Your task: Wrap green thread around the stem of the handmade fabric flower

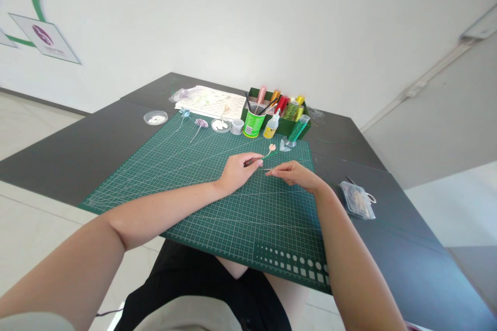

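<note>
**Two hands close together over a green mat, one with a small peach flower**

The person sits at a dark table (97, 150), both forearms stretched over a green gridded cutting mat (233, 217). The left hand (241, 169) is closed, thumb and fingers pinching the stem of a peach flower (272, 148). The bloom sticks out beyond the fingertips, above the far part of the mat, with a green strip (271, 155) beside its stem. The right hand (293, 172) is just to the right, its thumb and fingers pinched on a thin pale piece (267, 169) that points towards the left hand; from here I can't tell whether that is a tool or a wire.

Beyond the hands, a green can (254, 125) with dark sticks in it stands beside a yellow-labelled bottle (271, 127). Behind them is a dark green box (286, 126) of coloured rolls. To the left of the can come a small tub (237, 126) and a clear dish (221, 131) of white pieces, then a purple flower (201, 123) and a blue flower (185, 113), both lying on the mat. Over on the right, off the mat, a clear plastic box (357, 211) rests on the dark tabletop.
</note>
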`<state>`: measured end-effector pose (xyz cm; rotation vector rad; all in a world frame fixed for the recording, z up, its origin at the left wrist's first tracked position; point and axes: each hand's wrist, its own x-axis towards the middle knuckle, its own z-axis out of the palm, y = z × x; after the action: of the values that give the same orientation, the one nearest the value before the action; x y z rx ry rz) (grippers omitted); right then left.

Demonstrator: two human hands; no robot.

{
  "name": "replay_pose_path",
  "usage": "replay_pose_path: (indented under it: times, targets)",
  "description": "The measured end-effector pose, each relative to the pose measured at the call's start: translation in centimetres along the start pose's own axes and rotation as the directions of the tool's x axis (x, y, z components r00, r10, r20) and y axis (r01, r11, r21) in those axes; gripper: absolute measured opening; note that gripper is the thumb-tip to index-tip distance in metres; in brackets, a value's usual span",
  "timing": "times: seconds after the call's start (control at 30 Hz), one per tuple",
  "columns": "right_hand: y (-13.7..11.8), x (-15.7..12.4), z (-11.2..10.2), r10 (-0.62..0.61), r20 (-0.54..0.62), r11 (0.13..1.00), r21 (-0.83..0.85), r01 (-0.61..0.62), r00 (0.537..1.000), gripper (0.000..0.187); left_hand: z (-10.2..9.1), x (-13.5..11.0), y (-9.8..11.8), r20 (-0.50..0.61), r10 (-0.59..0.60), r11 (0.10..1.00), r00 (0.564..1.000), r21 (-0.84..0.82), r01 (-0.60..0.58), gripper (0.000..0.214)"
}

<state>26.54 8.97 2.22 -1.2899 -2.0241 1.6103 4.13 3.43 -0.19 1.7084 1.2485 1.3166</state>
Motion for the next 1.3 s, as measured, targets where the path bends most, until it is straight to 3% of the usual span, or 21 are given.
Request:
replay_pose_path:
  times: [0.13,0.23,0.43,0.5,0.63,0.7,0.77,0.9,1.07,1.3]
  targets:
    - [0.3,0.0,-0.2,-0.009,-0.037,0.998,0.060,0.011,0.999,0.060,-0.1,0.3,-0.2,-0.010,-0.030,0.999,1.000,-0.013,0.029,0.021]
    - [0.4,0.2,-0.3,-0.037,-0.160,0.992,0.113,0.056,0.986,0.065,-0.2,0.7,-0.5,-0.017,-0.059,0.998,0.998,-0.020,0.058,0.020]
    - [0.5,0.9,0.0,-0.075,-0.415,0.986,0.104,0.129,0.907,0.058,-0.3,1.1,-1.0,-0.019,-0.094,0.995,0.995,-0.031,0.093,0.020]
    - [0.9,1.3,-0.1,-0.079,-0.503,0.991,0.051,0.121,0.861,0.051,-0.3,1.1,-1.1,-0.022,-0.099,0.994,0.995,-0.037,0.098,0.021]
    - [1.4,1.7,-0.3,-0.134,-0.705,0.990,-0.120,0.069,0.696,0.037,-0.3,1.0,-1.1,-0.021,-0.094,0.995,0.995,-0.048,0.093,0.020]
    - [1.2,1.8,-0.1,-0.200,-0.740,0.976,-0.207,0.066,0.643,0.031,-0.3,0.9,-1.2,-0.023,-0.087,0.995,0.996,-0.052,0.086,0.019]
    - [0.6,1.8,0.7,-0.273,-0.708,0.956,-0.276,0.100,0.651,0.031,-0.2,0.9,-1.2,-0.027,-0.081,0.995,0.996,-0.057,0.079,0.019]
    - [-0.9,2.0,3.4,-0.373,-0.549,0.916,-0.344,0.205,0.748,0.038,-0.1,0.9,-1.4,-0.030,-0.073,0.995,0.997,-0.070,0.071,0.020]
    - [-2.2,1.9,6.3,-0.348,-0.392,0.905,-0.378,0.196,0.852,0.046,-0.1,1.0,-1.6,-0.042,-0.074,0.995,0.996,-0.077,0.070,0.021]
    - [-3.2,0.5,6.8,-0.347,-0.407,0.793,-0.608,0.033,0.845,0.037,-0.3,1.0,-1.6,-0.049,-0.083,0.994,0.995,-0.074,0.079,0.019]
